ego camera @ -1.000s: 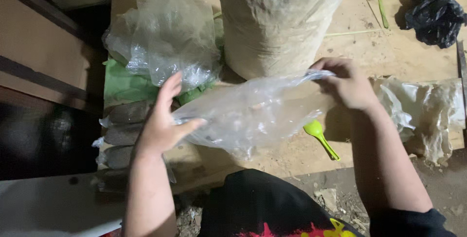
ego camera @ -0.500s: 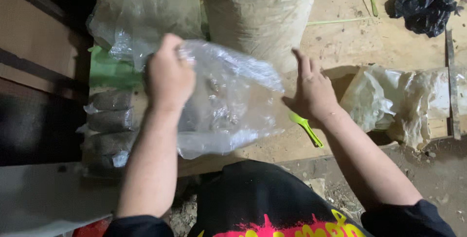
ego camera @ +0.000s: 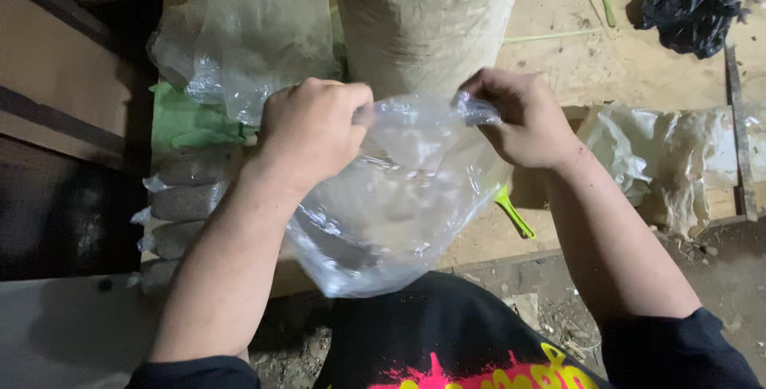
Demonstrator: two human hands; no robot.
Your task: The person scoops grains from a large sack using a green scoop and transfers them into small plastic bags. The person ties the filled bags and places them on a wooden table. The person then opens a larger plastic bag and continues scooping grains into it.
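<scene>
**A:** What do you have in view?

**B:** I see both hands up in front of the chest, holding one clear plastic bag (ego camera: 383,213) by its top edge. The left hand (ego camera: 313,130) is balled into a fist, clamped on the left side of the rim. The right hand (ego camera: 519,118) pinches the right corner between thumb and fingers. The bag hangs slack between them and looks empty.

**A:** Where is that relative to everything else?

**B:** Just in front of the tall woven sack (ego camera: 423,22) standing on the wooden counter (ego camera: 574,62). A heap of loose clear bags (ego camera: 239,46) lies to the left, over something green, with a row of small filled packets (ego camera: 183,197) below it. A green scoop (ego camera: 515,213) peeks out beside the bag, a crumpled plastic sheet (ego camera: 662,157) lies on the right, and a black bag (ego camera: 678,10) sits at the far corner.

**A:** Which step would you call this?

**B:** I judge it as opening the bag's mouth: the two grips sit on opposite sides of the rim. The next move calls for pulling the layers apart evenly, since thin film clings and may slip from the pinch.
</scene>
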